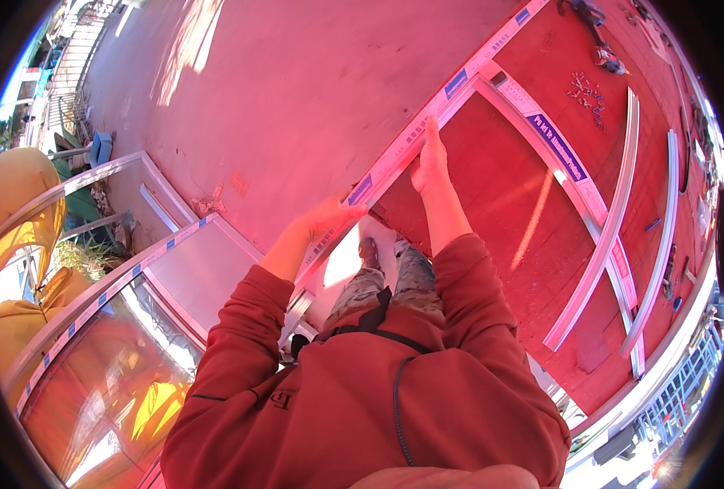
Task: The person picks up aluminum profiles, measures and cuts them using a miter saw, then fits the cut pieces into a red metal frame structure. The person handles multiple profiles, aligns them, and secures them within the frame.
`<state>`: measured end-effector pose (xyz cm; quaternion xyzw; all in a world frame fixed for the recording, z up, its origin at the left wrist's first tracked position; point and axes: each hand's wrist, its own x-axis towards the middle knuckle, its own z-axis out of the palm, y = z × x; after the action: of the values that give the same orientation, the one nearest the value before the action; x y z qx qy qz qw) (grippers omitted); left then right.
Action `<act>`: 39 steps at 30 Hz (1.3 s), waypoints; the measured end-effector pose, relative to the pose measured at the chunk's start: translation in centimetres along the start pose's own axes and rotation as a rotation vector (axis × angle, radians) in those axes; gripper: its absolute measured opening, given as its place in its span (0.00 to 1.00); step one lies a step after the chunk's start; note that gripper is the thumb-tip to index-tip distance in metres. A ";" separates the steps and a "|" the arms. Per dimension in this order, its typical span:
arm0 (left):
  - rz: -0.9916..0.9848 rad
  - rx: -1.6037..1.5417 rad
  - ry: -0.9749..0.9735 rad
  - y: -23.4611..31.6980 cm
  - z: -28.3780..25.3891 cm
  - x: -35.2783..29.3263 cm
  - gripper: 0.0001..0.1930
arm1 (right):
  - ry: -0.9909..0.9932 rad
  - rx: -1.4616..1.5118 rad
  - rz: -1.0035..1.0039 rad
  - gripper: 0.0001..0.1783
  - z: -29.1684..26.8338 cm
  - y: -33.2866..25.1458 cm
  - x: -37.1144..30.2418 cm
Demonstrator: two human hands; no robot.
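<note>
A long white aluminium profile (402, 155) with blue-and-white protective film runs diagonally in front of me, along the edge of a red work surface (492, 187). My left hand (329, 216) is closed around its nearer part. Farther up, my right hand (431, 159) grips the same profile from its right side, the fingers partly hidden. Another filmed profile (557, 155) meets the long one near its far part and runs down to the right across the red surface. Two loose profile strips (610, 224) (663, 236) lie over and beside it.
A cordless drill (608, 59) and scattered screws (587, 99) lie at the far right of the red surface. To my left stands a glazed aluminium frame (134, 269), beside yellow material (15, 187). A blue container (101, 148) sits behind it.
</note>
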<state>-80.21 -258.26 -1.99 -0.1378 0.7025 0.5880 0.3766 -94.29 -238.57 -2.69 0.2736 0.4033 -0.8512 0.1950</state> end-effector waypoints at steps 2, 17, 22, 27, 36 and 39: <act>0.000 0.015 0.009 0.7 0.3 -0.7 0.45 | -0.066 0.046 0.023 0.37 -0.4 0.0 1.5; -0.113 -0.165 -0.049 1.8 -0.4 -1.1 0.51 | -0.058 0.160 0.101 0.40 0.5 -5.1 5.3; -0.100 -0.168 -0.082 0.8 -1.0 -0.4 0.53 | -0.130 0.220 0.113 0.40 -0.3 -5.5 5.0; -0.034 -0.125 -0.056 0.1 -1.0 -0.2 0.52 | -0.156 0.144 0.109 0.36 -1.1 -5.6 4.9; -0.030 -0.086 0.000 0.1 -0.8 -0.2 0.52 | -0.012 -0.144 -0.085 0.28 -0.1 -4.7 1.0; -0.038 -0.073 0.017 1.2 -0.8 -0.7 0.52 | -0.044 -0.242 -0.060 0.25 -1.0 -4.9 1.3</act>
<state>-80.80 -258.85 -0.57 -0.1697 0.6811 0.6047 0.3762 -97.68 -235.00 -1.22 0.2170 0.5066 -0.8076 0.2097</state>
